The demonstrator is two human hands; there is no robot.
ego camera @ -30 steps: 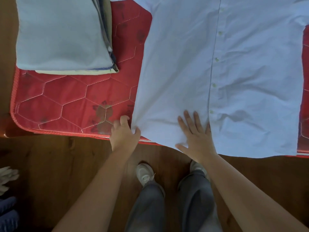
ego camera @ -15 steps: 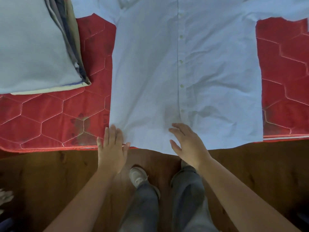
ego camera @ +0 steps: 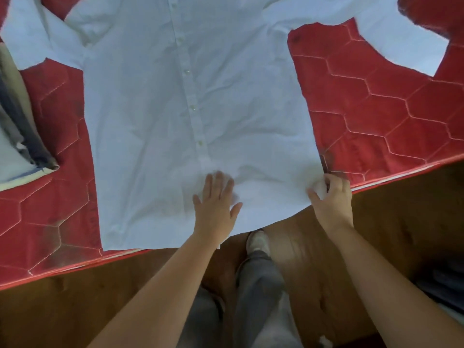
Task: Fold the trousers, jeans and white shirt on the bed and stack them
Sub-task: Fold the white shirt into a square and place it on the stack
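While you stood on the wooden floor [ego camera: 55,312] at the near edge of the bed [ego camera: 376,116], both your bare forearms reached forward over your grey-clad legs [ego camera: 258,285]. Your left hand [ego camera: 216,204] lay flat, palm down, fingers straight and slightly spread, pressing the white shirt [ego camera: 175,104] beside its button placket, just above the hem. Your right hand [ego camera: 331,197] was curled, fingers and thumb pinching the shirt's lower right corner at the bed's edge. The shirt lay spread out on the bed, buttoned front up, hem hanging slightly over the edge, sleeves out to both sides. Farther left, a stack of folded clothes [ego camera: 17,136] sat on the bed near the shirt's left sleeve
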